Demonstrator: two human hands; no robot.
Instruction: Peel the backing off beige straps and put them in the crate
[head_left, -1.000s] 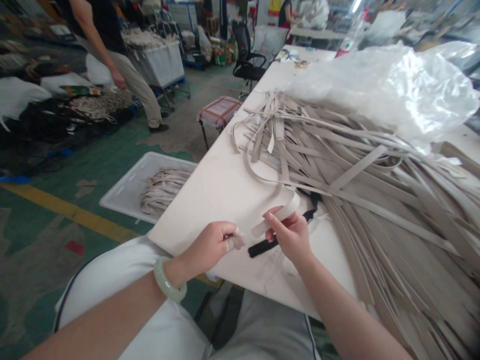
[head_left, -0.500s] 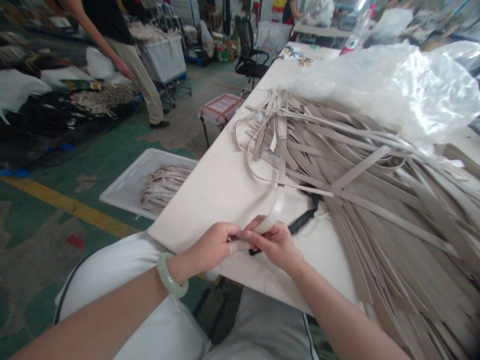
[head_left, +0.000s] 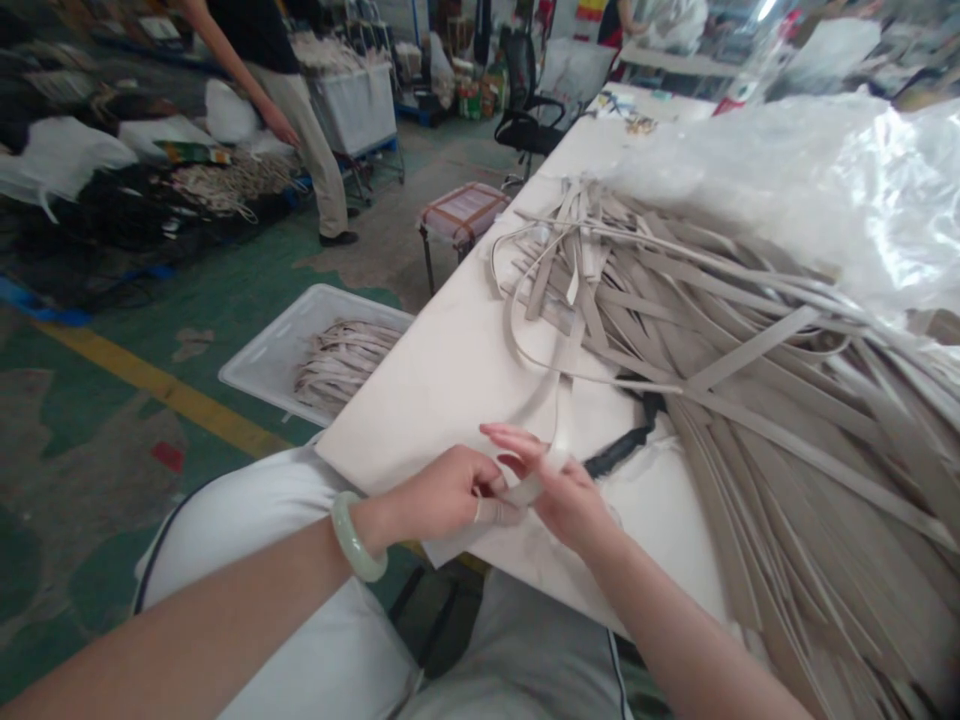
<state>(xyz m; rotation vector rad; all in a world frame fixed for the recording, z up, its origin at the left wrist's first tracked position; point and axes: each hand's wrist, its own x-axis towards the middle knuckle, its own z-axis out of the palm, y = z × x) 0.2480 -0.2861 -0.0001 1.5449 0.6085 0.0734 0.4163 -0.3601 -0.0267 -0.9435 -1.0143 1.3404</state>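
Beige flat fabric strap (head_left: 559,425) runs lengthwise away from the person, its end held between both hands. Right grip (head_left: 568,495) pinches it; left grip (head_left: 442,495) closes on the tip.

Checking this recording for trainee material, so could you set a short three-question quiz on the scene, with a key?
1. Which wrist wears the pale green bangle, left or right?
2. True or false: the white plastic tub on the floor holds bundled strips.
3. What do the left hand and right hand hold between them? A: a beige strip. B: a black strip. C: a clear plastic sheet.

Key: 1. Left. 2. True. 3. A, the beige strip.
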